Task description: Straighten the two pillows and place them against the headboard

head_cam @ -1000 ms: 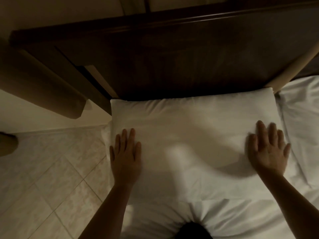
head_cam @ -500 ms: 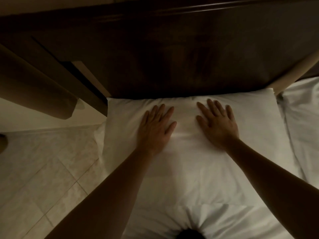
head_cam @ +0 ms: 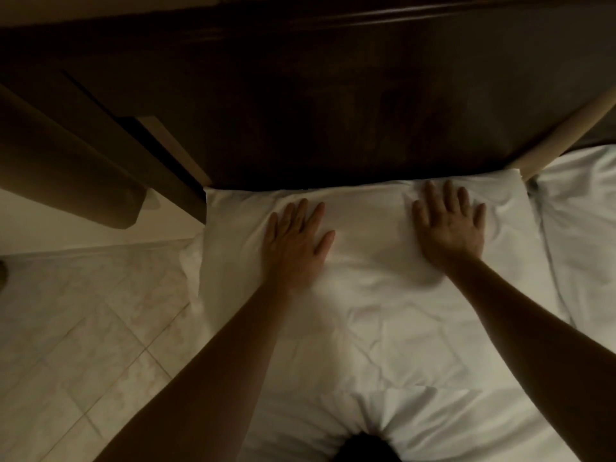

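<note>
A white pillow (head_cam: 366, 295) lies flat on the bed with its far edge against the dark wooden headboard (head_cam: 333, 105). My left hand (head_cam: 296, 245) rests palm down on its upper middle, fingers spread. Flat on the pillow's upper right part, near the headboard, lies my right hand (head_cam: 448, 225), fingers apart too. A second white pillow (head_cam: 580, 228) sits to the right, partly out of view, its far end near the headboard.
A dark wooden bedside unit (head_cam: 66, 155) stands at the left beside the headboard. Pale tiled floor (head_cam: 83, 345) runs along the bed's left side. White bed linen (head_cam: 433, 428) bunches in front of the pillow. A beige post (head_cam: 566, 135) leans at the headboard's right end.
Both hands went from the pillow's near corners to its upper middle, close together. Now the right hand has slid right toward the far right corner; the left stays near the middle.
</note>
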`<state>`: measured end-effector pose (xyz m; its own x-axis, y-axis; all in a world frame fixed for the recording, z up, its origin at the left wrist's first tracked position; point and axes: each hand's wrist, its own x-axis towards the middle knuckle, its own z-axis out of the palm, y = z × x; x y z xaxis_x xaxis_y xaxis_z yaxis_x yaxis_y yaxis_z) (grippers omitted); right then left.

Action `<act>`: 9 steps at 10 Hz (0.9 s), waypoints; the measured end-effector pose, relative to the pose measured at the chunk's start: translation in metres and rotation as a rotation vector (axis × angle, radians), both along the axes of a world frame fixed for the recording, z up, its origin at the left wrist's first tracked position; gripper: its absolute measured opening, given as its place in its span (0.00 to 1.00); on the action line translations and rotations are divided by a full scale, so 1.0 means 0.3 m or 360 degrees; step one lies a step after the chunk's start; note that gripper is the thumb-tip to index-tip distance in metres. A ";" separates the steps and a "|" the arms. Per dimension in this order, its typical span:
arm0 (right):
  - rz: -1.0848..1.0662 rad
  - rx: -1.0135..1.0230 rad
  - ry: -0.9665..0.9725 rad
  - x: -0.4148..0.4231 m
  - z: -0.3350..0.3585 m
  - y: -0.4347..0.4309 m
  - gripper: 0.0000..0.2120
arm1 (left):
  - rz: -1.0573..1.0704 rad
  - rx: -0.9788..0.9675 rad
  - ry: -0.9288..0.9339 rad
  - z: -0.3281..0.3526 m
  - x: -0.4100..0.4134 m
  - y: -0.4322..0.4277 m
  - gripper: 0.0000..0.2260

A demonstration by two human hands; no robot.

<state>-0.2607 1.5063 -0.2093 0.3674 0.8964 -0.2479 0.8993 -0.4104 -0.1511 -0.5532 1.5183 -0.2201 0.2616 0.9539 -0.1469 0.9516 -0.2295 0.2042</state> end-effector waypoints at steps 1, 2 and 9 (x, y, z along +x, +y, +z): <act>0.0031 0.0168 0.0070 -0.058 0.075 -0.095 0.31 | -0.0045 0.0090 -0.0068 0.082 -0.008 -0.100 0.28; 0.0134 0.0234 0.0058 -0.149 0.103 -0.250 0.30 | -0.0037 0.0119 -0.0111 0.114 -0.061 -0.257 0.27; -0.0126 0.0092 -0.0098 -0.308 0.226 -0.486 0.32 | -0.0375 -0.0233 -0.0205 0.170 -0.327 -0.306 0.21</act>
